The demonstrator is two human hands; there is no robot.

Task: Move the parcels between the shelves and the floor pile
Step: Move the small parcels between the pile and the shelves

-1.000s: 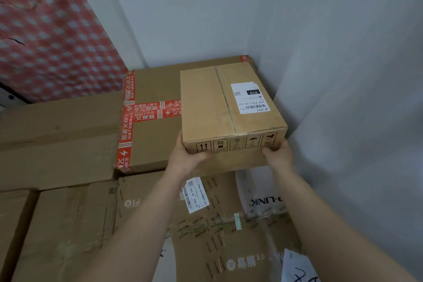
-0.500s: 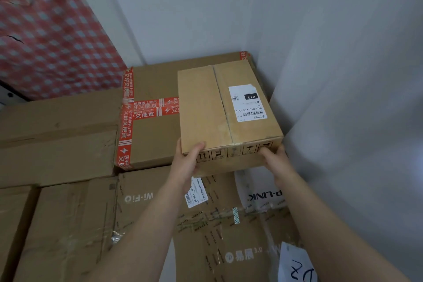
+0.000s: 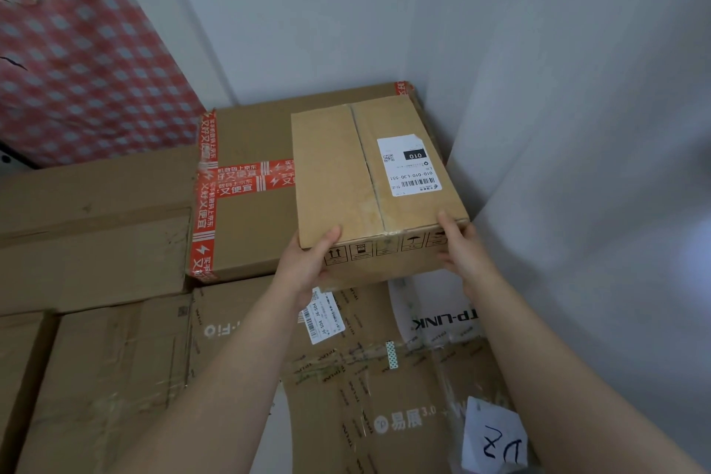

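Two bare hands grip a small parcel (image 3: 346, 173) by its near corners. The left hand (image 3: 307, 262) holds the near left corner with the thumb laid over the top edge. The right hand (image 3: 463, 254) holds the near right corner the same way. The other fingers of both hands are hidden under or behind the box. The hands are apart, with the width of the parcel's front face between them.

The parcel sits over the right part of a red-taped carton (image 3: 246, 242), its near edge reaching past that carton's front. Whether its weight rests there or in the hands cannot be told. A white label (image 3: 409, 165) with a barcode lies on the parcel's top, and handling symbols are printed along its front face.

A grey wall (image 3: 538, 88) stands behind and to the right of the red-taped carton, and a red checked cloth (image 3: 77, 69) hangs up and to its left. A plain brown carton (image 3: 96, 235) lies touching its left side. Below it, a large printed carton (image 3: 384, 396) wrapped in clear tape carries a shipping label (image 3: 323, 316) and a handwritten paper note (image 3: 496, 439).
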